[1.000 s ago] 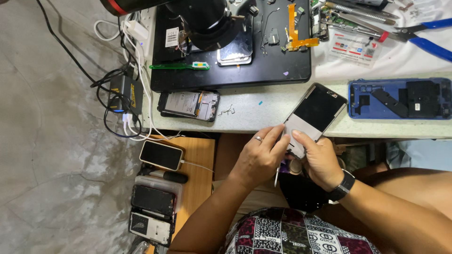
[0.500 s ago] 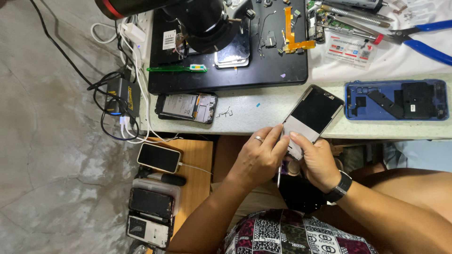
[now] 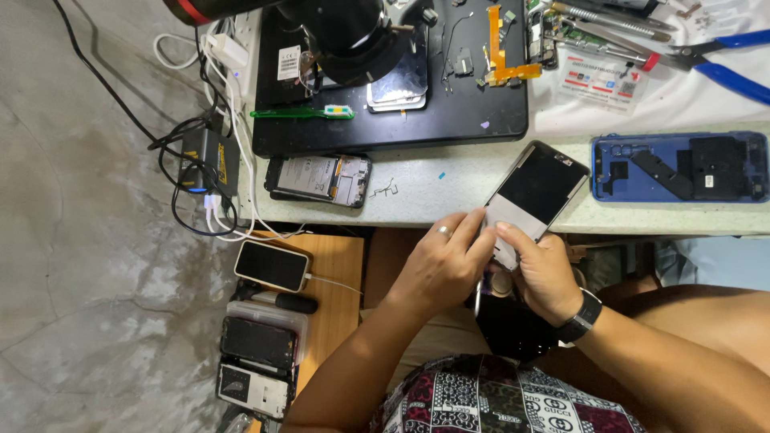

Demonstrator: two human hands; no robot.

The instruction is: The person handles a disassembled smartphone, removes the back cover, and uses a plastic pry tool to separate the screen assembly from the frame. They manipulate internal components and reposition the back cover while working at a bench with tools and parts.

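1. Both my hands meet at the bench [image 3: 449, 188] edge, on the lower end of a phone panel [image 3: 536, 190] with a dark upper face and a pale grey lower part.
2. Left hand [image 3: 439, 269]: fingers curled, fingertips pressed against the panel's lower left corner. Ring on one finger. The grip is pinching the panel edge; a thin metal tool [image 3: 478, 298] shows just under this hand, and I cannot tell which hand holds it.
3. Right hand [image 3: 543, 273]: thumb laid on the pale face, fingers wrapped behind. This grip is closed on the panel too. Black watch [image 3: 581, 316] on the wrist.
4. Key relation: the panel's long axis runs from my hands toward 1 o'clock, the far end resting over the bench, the near end overhanging it into my hands. Both hands sit at the near end; the left is at 8 o'clock of the panel's middle, the right at 6 o'clock, about equally close.
5. Surroundings: blue phone frame [image 3: 678, 167] lying flat at 3 o'clock of the panel, near but apart. Opened phone [image 3: 319, 179] at 9 o'clock on the bench. Black mat [image 3: 465, 112] at 11 o'clock, carrying a green toothbrush [image 3: 301, 113] and an orange ribbon cable [image 3: 504, 56]. Blue-handled pliers [image 3: 722, 68] at 2 o'clock.
6. Low wooden shelf [image 3: 341, 301] at 8 o'clock holds a charging phone [image 3: 272, 265].
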